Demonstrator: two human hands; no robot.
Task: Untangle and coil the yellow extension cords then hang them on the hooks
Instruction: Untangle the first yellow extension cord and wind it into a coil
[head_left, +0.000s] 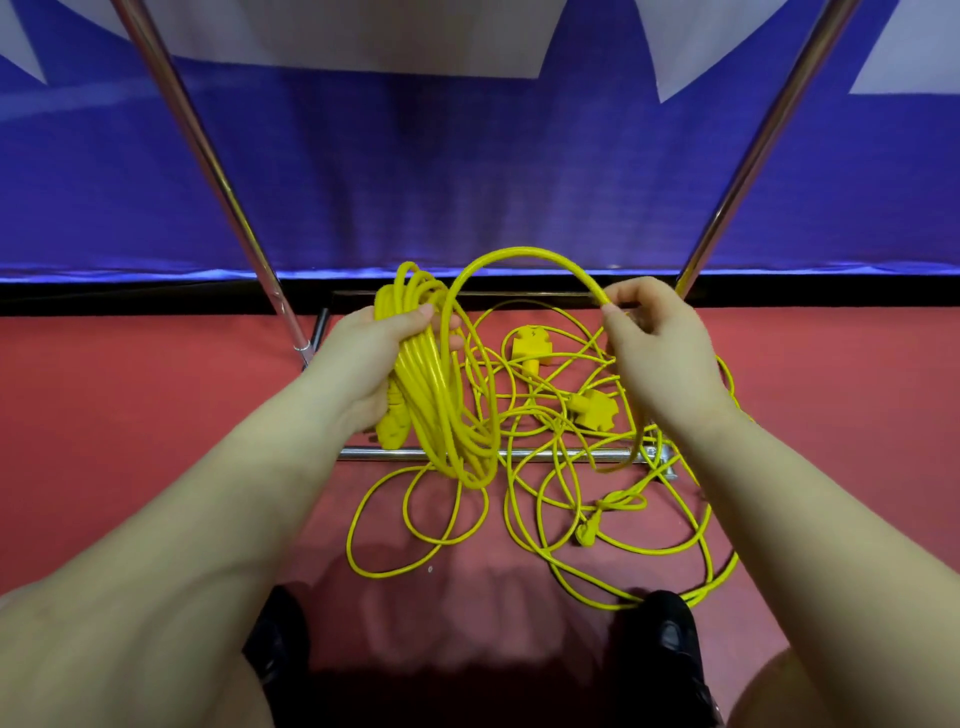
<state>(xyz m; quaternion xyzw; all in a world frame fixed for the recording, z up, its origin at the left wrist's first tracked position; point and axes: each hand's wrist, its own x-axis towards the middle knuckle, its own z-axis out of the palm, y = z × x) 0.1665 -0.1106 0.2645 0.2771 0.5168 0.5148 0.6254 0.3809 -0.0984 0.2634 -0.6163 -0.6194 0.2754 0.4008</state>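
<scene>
My left hand (358, 358) grips a bundle of yellow cord loops (436, 410), with a yellow plug (390, 428) hanging below the palm. From that coil a single strand (524, 255) arches over to my right hand (657, 353), which pinches it between thumb and fingers. Beneath both hands a loose tangle of yellow cord (550, 499) lies on the red floor. In it are two yellow socket blocks (530, 345) (597, 410) and a small plug (586, 535). No hooks are in view.
A chrome rack frame stands over the tangle: slanted legs at left (208, 156) and right (769, 135), and a low crossbar (545, 455) under the cords. A blue banner (467, 171) hangs behind. My black shoes (670, 639) stand at the tangle's near edge.
</scene>
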